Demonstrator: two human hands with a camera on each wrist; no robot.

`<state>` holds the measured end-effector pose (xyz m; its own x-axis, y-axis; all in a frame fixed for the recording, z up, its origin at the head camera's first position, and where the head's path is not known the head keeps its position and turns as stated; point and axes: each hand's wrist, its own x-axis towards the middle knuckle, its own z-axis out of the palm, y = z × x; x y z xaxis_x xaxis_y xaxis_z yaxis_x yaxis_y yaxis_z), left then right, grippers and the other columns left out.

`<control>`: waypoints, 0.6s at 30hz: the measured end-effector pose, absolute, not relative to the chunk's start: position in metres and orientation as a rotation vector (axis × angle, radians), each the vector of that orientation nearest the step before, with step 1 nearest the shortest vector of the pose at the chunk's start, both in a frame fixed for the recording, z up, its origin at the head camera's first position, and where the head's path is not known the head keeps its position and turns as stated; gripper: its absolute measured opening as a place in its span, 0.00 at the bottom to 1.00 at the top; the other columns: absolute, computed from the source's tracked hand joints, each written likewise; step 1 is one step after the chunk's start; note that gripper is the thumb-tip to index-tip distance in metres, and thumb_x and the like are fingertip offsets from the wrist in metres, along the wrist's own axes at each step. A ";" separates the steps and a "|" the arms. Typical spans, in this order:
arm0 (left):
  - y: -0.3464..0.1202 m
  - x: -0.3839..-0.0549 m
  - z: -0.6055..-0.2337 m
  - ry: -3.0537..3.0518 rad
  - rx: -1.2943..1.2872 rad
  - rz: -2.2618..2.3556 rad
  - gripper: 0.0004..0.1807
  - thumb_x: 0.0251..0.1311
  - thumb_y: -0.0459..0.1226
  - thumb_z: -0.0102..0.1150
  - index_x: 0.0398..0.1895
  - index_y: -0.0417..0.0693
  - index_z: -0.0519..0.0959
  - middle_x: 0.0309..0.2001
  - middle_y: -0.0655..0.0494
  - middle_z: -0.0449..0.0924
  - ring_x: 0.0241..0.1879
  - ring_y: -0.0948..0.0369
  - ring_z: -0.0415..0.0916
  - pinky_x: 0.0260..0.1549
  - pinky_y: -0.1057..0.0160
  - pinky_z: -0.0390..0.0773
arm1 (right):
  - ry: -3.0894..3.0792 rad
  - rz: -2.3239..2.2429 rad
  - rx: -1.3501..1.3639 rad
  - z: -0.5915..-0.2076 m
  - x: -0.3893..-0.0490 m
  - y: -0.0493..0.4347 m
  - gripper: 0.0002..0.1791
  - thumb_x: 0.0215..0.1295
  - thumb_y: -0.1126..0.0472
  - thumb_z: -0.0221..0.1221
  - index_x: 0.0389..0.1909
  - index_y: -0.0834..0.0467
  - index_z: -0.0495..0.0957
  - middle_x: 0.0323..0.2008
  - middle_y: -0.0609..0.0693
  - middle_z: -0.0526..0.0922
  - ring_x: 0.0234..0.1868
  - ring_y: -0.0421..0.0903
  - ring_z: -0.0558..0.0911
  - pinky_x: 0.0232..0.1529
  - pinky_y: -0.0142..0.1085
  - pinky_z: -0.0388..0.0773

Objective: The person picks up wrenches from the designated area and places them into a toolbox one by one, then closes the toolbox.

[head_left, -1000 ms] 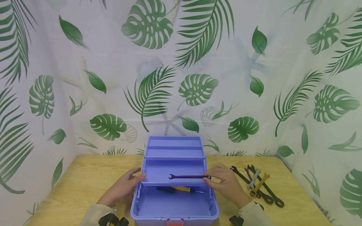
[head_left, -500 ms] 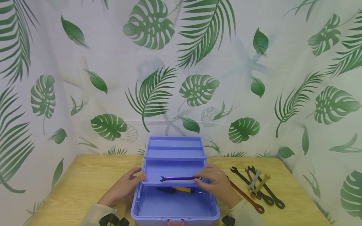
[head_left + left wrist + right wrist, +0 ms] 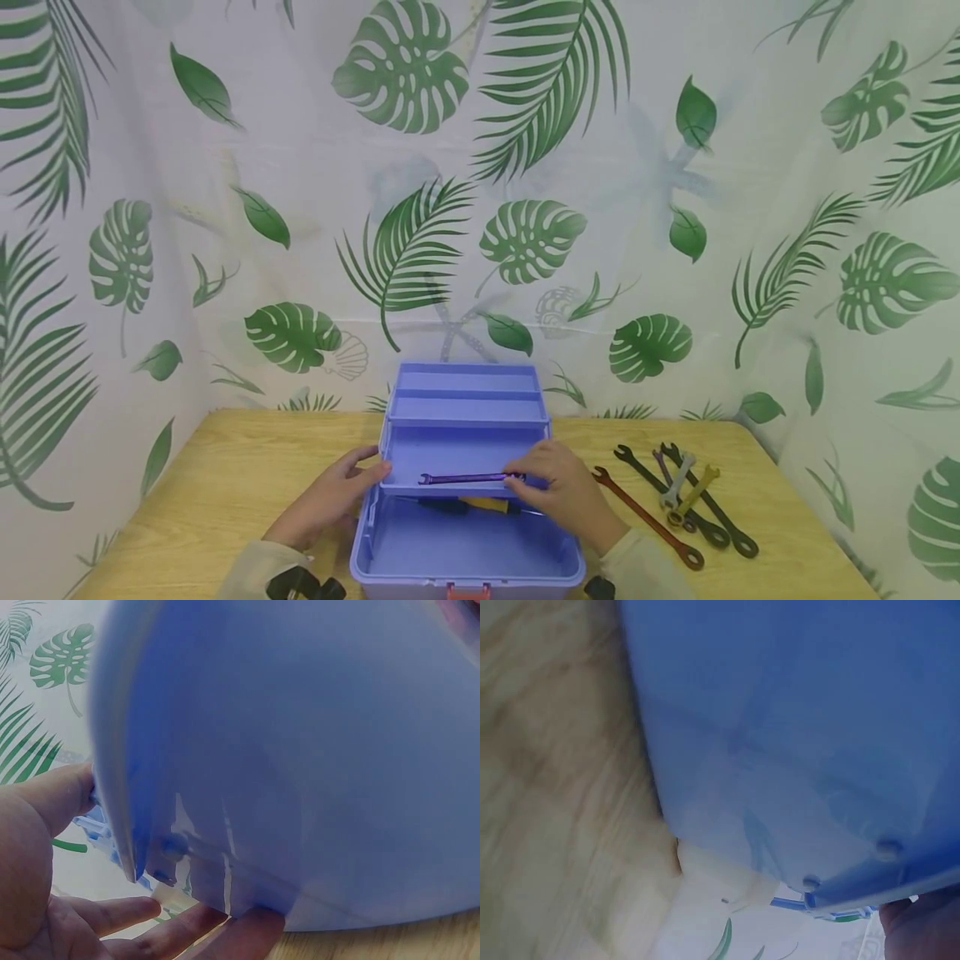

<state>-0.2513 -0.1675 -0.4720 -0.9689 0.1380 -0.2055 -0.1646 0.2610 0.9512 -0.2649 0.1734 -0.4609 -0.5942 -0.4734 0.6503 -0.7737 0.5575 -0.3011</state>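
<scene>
A white cloth backdrop printed with green leaves (image 3: 525,333) stands behind a pale wood-grain surface (image 3: 285,442). On the surface sits an opened blue-violet plastic toolbox (image 3: 408,592), a red latch (image 3: 468,593) at its front; only the right wrist view shows two round studs (image 3: 889,850) on its outer side. Its stepped trays stand raised: a divided upper tray (image 3: 468,408) behind a wide lower tray (image 3: 465,446).

The left hand (image 3: 341,493) is open, thumb at the lower tray's left front corner; the left wrist view adds its extended fingers (image 3: 172,930) against the toolbox's outer side. The right hand (image 3: 558,490) pinches the right end of a slim metallic purple wrench (image 3: 461,478), held level over the lower tray's front part; whether they touch is unclear.

To the right, black, gold, silver, purple and red-brown wrenches (image 3: 648,517) lie, several overlapping. In the bottom compartment (image 3: 465,546) are a yellow screwdriver handle (image 3: 486,504) and a dark handle (image 3: 444,505).
</scene>
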 end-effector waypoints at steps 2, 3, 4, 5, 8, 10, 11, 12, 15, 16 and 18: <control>-0.167 -0.251 -0.472 2.282 -0.020 1.773 0.39 0.58 0.59 0.57 0.68 0.52 0.62 0.54 0.40 0.74 0.47 0.48 0.77 0.32 0.49 0.83 | -2.336 0.791 0.977 -0.460 -0.264 0.173 0.06 0.57 0.52 0.67 0.35 0.45 0.86 0.31 0.30 0.82 0.35 0.32 0.76 0.36 0.31 0.76; -0.167 -0.251 -0.472 2.281 -0.020 1.773 0.39 0.58 0.59 0.57 0.68 0.52 0.61 0.54 0.40 0.74 0.47 0.48 0.77 0.32 0.49 0.83 | -2.364 0.796 0.965 -0.459 -0.263 0.173 0.06 0.58 0.51 0.66 0.36 0.44 0.86 0.32 0.30 0.82 0.35 0.32 0.76 0.36 0.32 0.76; -0.167 -0.251 -0.472 2.277 -0.022 1.777 0.39 0.58 0.59 0.57 0.68 0.51 0.61 0.54 0.40 0.74 0.47 0.48 0.77 0.32 0.49 0.83 | -2.394 0.802 0.958 -0.457 -0.263 0.173 0.06 0.59 0.50 0.65 0.36 0.44 0.86 0.32 0.30 0.82 0.35 0.32 0.76 0.36 0.33 0.76; -0.167 -0.251 -0.471 2.277 -0.023 1.782 0.39 0.58 0.58 0.57 0.68 0.51 0.61 0.54 0.40 0.74 0.47 0.48 0.78 0.32 0.49 0.83 | -2.427 0.812 0.951 -0.456 -0.263 0.172 0.07 0.60 0.49 0.64 0.36 0.45 0.86 0.32 0.30 0.82 0.36 0.32 0.76 0.37 0.34 0.76; -0.167 -0.251 -0.470 2.281 -0.025 1.782 0.40 0.58 0.59 0.58 0.68 0.51 0.61 0.54 0.39 0.74 0.47 0.48 0.77 0.32 0.49 0.83 | -2.523 0.864 0.954 -0.451 -0.263 0.171 0.09 0.62 0.48 0.61 0.38 0.46 0.86 0.34 0.30 0.83 0.37 0.32 0.78 0.40 0.36 0.77; -0.167 -0.250 -0.470 2.282 -0.024 1.785 0.40 0.58 0.58 0.58 0.68 0.50 0.61 0.54 0.39 0.74 0.47 0.48 0.77 0.32 0.48 0.83 | -2.566 0.896 0.973 -0.449 -0.264 0.171 0.11 0.63 0.48 0.60 0.39 0.47 0.85 0.36 0.32 0.83 0.39 0.33 0.79 0.43 0.37 0.78; -0.167 -0.250 -0.470 2.286 -0.025 1.782 0.39 0.58 0.59 0.58 0.68 0.50 0.62 0.54 0.39 0.74 0.47 0.48 0.77 0.32 0.48 0.83 | -2.584 0.909 0.979 -0.448 -0.264 0.171 0.11 0.64 0.49 0.60 0.40 0.48 0.85 0.37 0.33 0.83 0.40 0.34 0.79 0.44 0.38 0.78; -0.167 -0.250 -0.470 2.285 -0.024 1.779 0.39 0.58 0.58 0.58 0.68 0.50 0.62 0.54 0.39 0.74 0.48 0.48 0.77 0.32 0.48 0.83 | -2.599 0.920 0.988 -0.447 -0.264 0.171 0.11 0.64 0.49 0.60 0.40 0.49 0.85 0.38 0.34 0.84 0.41 0.34 0.79 0.45 0.38 0.78; -0.166 -0.250 -0.470 2.284 -0.031 1.781 0.40 0.57 0.59 0.58 0.68 0.50 0.62 0.54 0.39 0.74 0.48 0.48 0.77 0.31 0.48 0.83 | -2.623 0.926 1.006 -0.446 -0.263 0.172 0.11 0.66 0.51 0.58 0.42 0.50 0.85 0.39 0.36 0.84 0.43 0.36 0.80 0.47 0.39 0.78; -0.166 -0.250 -0.470 2.282 -0.032 1.785 0.40 0.57 0.59 0.58 0.68 0.50 0.62 0.54 0.40 0.74 0.48 0.48 0.77 0.32 0.48 0.83 | -2.628 0.926 1.009 -0.446 -0.263 0.173 0.11 0.67 0.51 0.58 0.43 0.50 0.84 0.40 0.36 0.83 0.44 0.36 0.80 0.47 0.40 0.78; -0.166 -0.250 -0.471 2.274 -0.037 1.792 0.40 0.57 0.59 0.59 0.68 0.51 0.62 0.55 0.40 0.74 0.48 0.48 0.77 0.32 0.48 0.83 | -2.628 0.940 1.011 -0.446 -0.261 0.175 0.12 0.67 0.50 0.57 0.44 0.50 0.84 0.41 0.36 0.83 0.45 0.37 0.79 0.48 0.40 0.78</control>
